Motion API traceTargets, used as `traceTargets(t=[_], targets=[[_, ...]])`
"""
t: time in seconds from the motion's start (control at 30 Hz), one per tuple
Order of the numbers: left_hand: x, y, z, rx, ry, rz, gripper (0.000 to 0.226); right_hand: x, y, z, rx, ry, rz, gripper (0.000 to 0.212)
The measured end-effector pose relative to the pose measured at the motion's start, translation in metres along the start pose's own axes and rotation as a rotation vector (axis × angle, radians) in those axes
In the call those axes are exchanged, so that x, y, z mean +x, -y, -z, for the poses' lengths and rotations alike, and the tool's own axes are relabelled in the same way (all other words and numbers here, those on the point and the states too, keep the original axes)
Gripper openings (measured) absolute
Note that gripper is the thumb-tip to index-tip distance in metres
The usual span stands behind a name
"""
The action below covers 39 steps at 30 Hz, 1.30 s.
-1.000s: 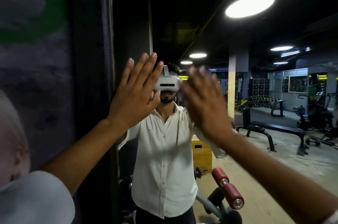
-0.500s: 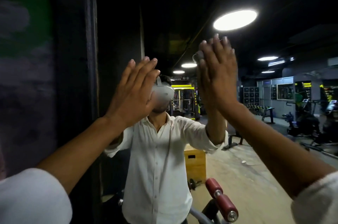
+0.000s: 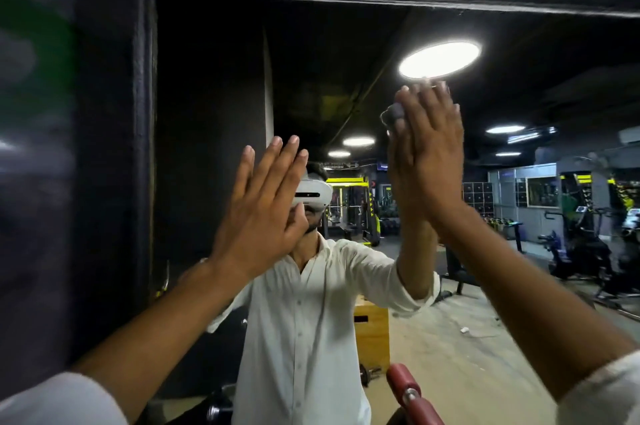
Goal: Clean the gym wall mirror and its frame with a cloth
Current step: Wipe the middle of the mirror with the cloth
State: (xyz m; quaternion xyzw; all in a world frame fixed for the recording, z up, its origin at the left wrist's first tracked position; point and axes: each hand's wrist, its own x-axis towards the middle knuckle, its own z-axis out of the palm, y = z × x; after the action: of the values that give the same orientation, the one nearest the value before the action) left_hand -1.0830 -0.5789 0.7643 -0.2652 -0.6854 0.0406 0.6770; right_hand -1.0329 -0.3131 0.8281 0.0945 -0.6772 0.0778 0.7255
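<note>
Pins a soft, light cloth (image 3: 393, 114), probably best bunched at its middle, under straight fingers of the right hand (image 3: 429, 164) against the breakable mirror (image 3: 214, 112), with the left hand (image 3: 263, 213) spread empty.

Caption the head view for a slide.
Left hand flat on the gym mirror; right hand presses a grey cloth higher up.

Two hands: left hand (image 3: 259, 213), right hand (image 3: 433, 175); one mirror (image 3: 346, 60); one cloth (image 3: 391, 114).
</note>
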Motion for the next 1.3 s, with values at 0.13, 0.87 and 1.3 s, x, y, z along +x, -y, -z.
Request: traceTargets(t=[0.13,0.87,1.3], targets=[[-0.017,-0.013,-0.006,0.006,0.009,0.000,0.072,-0.093,0.034,-0.011,0.034,0.130,0.165,0.052],[-0.100,-0.051,-0.002,0.110,0.195,-0.131,0.077,-0.307,-0.008,0.013,0.361,0.826,1.049,0.053],[0.045,-0.013,0.011,0.163,0.130,-0.160,0.079,-0.073,-0.035,0.029,-0.098,0.526,1.056,0.056]])
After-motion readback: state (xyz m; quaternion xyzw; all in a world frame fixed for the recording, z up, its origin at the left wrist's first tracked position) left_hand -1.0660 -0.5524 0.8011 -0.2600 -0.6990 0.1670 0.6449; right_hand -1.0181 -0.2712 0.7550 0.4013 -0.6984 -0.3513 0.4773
